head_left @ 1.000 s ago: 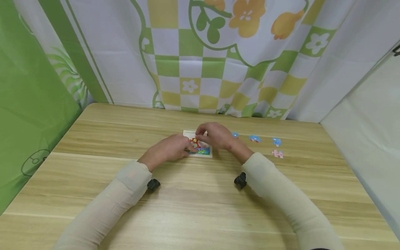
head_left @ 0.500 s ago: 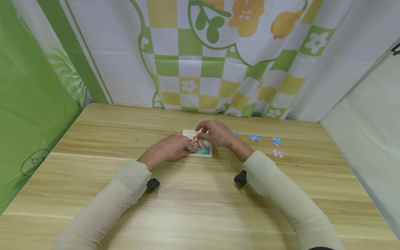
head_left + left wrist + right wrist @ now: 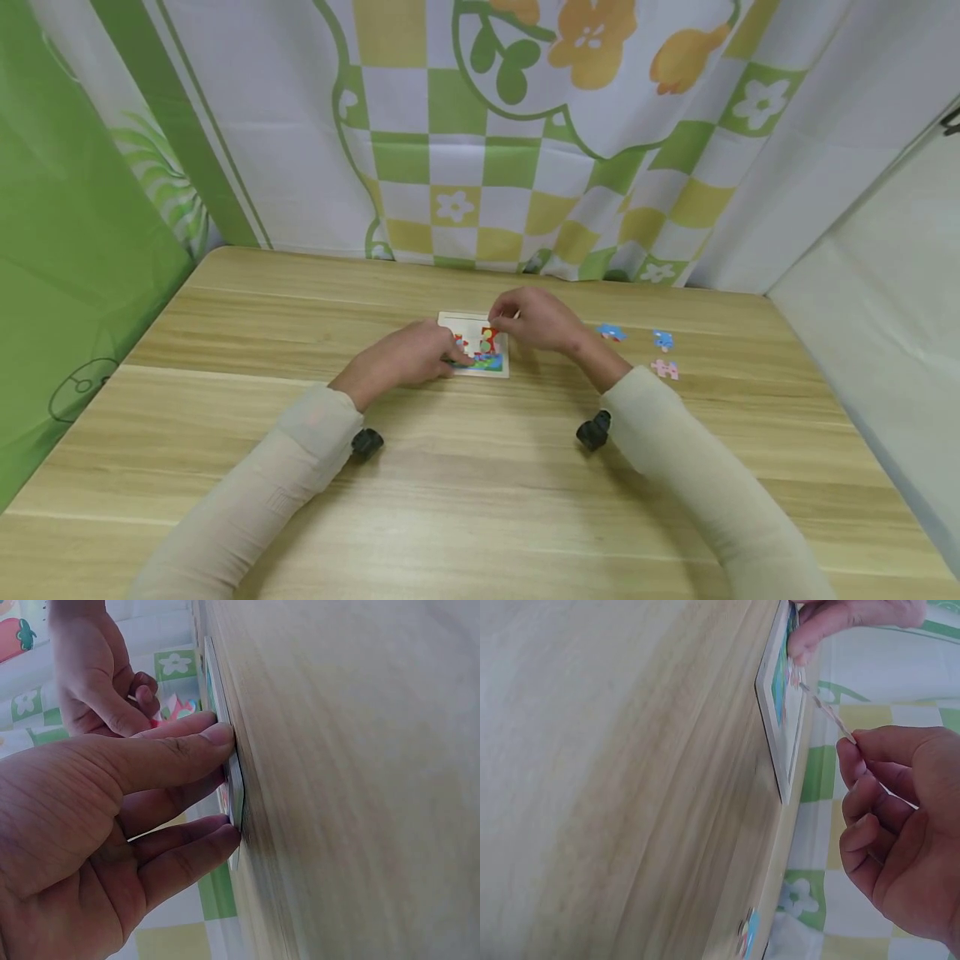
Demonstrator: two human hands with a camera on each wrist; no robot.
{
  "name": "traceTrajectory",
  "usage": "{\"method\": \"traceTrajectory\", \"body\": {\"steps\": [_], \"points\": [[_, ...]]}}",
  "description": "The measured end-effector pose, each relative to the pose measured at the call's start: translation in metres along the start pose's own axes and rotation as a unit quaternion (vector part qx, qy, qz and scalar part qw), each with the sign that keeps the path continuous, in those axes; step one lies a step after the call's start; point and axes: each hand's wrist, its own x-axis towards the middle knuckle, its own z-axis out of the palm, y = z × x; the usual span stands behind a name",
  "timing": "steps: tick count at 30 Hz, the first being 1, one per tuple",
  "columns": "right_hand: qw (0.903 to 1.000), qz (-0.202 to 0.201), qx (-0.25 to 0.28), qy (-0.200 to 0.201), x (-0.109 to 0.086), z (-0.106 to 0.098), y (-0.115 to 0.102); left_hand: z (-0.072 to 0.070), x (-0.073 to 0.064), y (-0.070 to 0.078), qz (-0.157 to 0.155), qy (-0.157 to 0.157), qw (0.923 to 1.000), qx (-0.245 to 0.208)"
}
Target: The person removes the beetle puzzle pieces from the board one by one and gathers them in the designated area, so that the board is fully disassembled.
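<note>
A small puzzle board (image 3: 483,374) with a pale rim lies flat near the far side of the table, some colourful pieces fitted in its lower part. My left hand (image 3: 422,354) rests on its left side, thumb and fingertips touching the rim (image 3: 237,776) in the left wrist view. Between thumb and index finger, my right hand (image 3: 542,321) pinches a red puzzle piece (image 3: 489,338) with green spots. In the right wrist view that piece (image 3: 829,712) is tilted, its lower end at the board and its upper end in the pinch.
To the right of the board lie two blue puzzle pieces, a nearer one (image 3: 611,332) and a farther one (image 3: 663,340), plus a pink piece (image 3: 665,368). A patterned curtain (image 3: 457,167) hangs behind the wooden table (image 3: 465,500).
My right hand has shifted to the right with the red piece, uncovering more of the board and hiding the nearest loose blue piece. My left hand stays in place.
</note>
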Motion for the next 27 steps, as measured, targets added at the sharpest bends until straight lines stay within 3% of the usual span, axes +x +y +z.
{"method": "traceTrajectory", "body": {"steps": [11, 22, 27], "points": [[0.9985, 0.022, 0.050, -0.003, -0.022, -0.018, 0.020, 0.000, -0.003, 0.001, 0.003, 0.006, 0.9999, -0.013], [0.9988, 0.032, 0.030, -0.019, -0.056, -0.042, 0.038, 0.000, -0.001, 0.002, -0.015, 0.001, 0.9994, -0.030], [0.9987, 0.029, 0.031, -0.030, -0.069, -0.050, 0.043, 0.001, -0.002, 0.001, -0.019, -0.002, 0.9996, -0.018]]}}
